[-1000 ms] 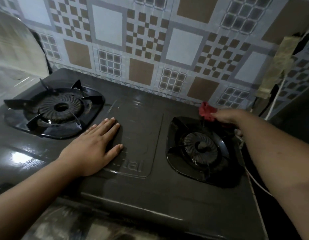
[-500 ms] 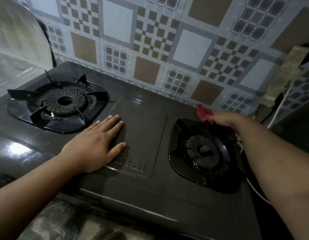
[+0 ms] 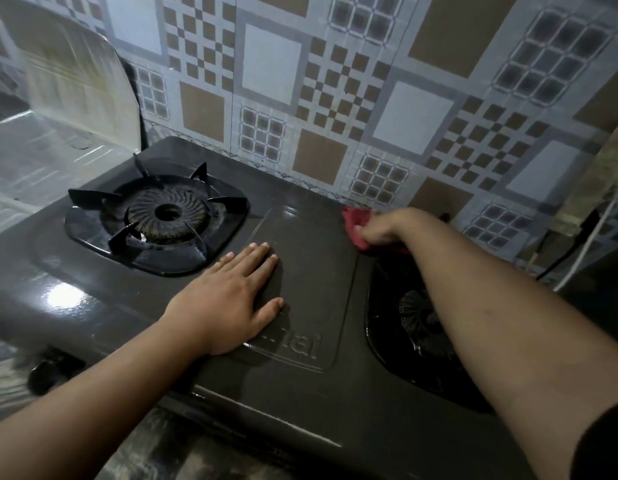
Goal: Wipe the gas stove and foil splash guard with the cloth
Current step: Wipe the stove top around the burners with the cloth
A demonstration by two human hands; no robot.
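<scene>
Patterned tile wall (image 3: 335, 81) across the far side; checks and squares in brown, grey, white.
Dark gas stove (image 3: 300, 393) filling the near and middle ground, glossy top, far edge against the wall.
Foil splash guard (image 3: 72, 88) upright at far left, beside the stove's left end; surface blurred.
Left burner (image 3: 165, 216) at far left of the stove top, pan supports in place. Right burner (image 3: 418, 320) at near right, partly hidden under the right forearm.
Left hand (image 3: 231, 299) palm down, flat on the raised centre panel, fingers straight and close together, thumb spread to the right; gripping nothing.
Right hand (image 3: 387, 226) reached out to the stove's far edge, just beyond the right burner, fingers curled over a red cloth (image 3: 356, 223), pressing it on the stove top.
Control knob (image 3: 48, 370) at near left, front face.
</scene>
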